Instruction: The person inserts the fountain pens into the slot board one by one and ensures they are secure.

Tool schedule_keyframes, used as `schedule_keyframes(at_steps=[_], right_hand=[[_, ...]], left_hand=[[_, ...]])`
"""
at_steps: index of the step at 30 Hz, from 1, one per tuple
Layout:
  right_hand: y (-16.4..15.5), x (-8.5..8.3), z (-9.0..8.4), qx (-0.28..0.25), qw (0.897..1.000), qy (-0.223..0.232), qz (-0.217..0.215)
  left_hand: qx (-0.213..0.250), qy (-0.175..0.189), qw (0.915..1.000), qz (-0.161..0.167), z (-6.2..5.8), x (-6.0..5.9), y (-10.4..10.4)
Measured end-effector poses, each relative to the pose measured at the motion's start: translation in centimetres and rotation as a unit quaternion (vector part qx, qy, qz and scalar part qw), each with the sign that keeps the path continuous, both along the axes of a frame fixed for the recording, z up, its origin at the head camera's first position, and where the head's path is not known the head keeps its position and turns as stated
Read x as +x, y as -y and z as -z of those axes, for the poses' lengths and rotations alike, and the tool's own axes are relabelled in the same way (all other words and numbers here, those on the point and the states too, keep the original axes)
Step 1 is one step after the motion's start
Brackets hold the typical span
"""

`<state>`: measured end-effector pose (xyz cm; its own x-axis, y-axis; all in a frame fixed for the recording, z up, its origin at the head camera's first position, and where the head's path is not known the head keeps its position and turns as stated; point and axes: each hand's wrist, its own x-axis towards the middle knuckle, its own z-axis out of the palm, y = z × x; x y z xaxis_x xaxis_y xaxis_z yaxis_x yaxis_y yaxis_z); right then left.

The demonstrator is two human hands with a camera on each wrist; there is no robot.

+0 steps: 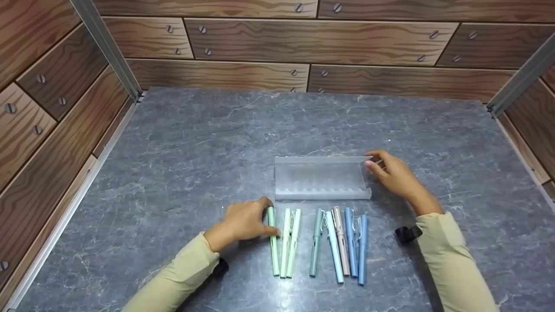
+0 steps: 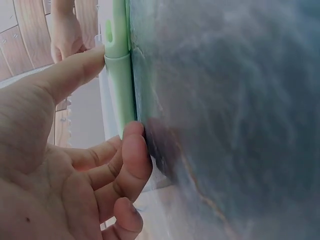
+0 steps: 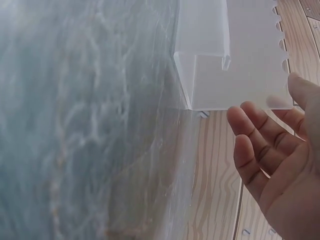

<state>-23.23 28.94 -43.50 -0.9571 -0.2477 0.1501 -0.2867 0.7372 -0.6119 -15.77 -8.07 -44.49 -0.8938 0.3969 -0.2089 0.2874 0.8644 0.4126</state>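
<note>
A translucent plastic pen rack (image 1: 320, 175) with a scalloped front edge stands on the table. My right hand (image 1: 394, 175) pinches its upper right corner; in the right wrist view one fingertip shows through the clear panel (image 3: 250, 85), while the other fingers (image 3: 265, 145) stay off it. In front of the rack, my left hand (image 1: 245, 220) holds the leftmost light green pen (image 1: 273, 251) between thumb and fingers. That pen (image 2: 120, 85) lies along the tabletop in the left wrist view. Right beside it are two more light green pens (image 1: 285, 242) (image 1: 294, 242).
Farther right lie a dark green pen (image 1: 316, 242), a pale turquoise pen (image 1: 334, 249), a greyish-beige pen (image 1: 341, 242) and two blue pens (image 1: 351, 242) (image 1: 363, 251). Wood-patterned panels (image 1: 303, 41) border the grey marbled table (image 1: 208, 138).
</note>
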Motion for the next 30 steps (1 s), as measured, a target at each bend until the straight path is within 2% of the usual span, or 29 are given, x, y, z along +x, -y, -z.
schedule_keyframes(at_steps=[7,12,17,25,30], right_hand=[[0.1,-0.1,0.2,-0.016,1.000,0.004,0.010],[0.1,-0.2,0.2,-0.015,1.000,0.001,0.017],[0.2,-0.3,0.2,-0.015,1.000,-0.001,0.024],[0.4,-0.6,0.3,-0.021,0.999,-0.023,0.029],[0.3,-0.7,0.3,-0.025,0.999,-0.027,0.036]], left_hand=[[0.046,0.042,0.9980,-0.010,0.3,-0.3,0.5],[0.099,0.079,0.9918,-0.017,0.3,-0.9,1.0],[0.127,0.110,0.9856,-0.016,0.3,-1.3,1.3],[0.151,0.128,0.9803,-0.005,0.0,-1.2,1.5],[0.178,0.145,0.9732,0.007,0.1,-1.3,1.8]])
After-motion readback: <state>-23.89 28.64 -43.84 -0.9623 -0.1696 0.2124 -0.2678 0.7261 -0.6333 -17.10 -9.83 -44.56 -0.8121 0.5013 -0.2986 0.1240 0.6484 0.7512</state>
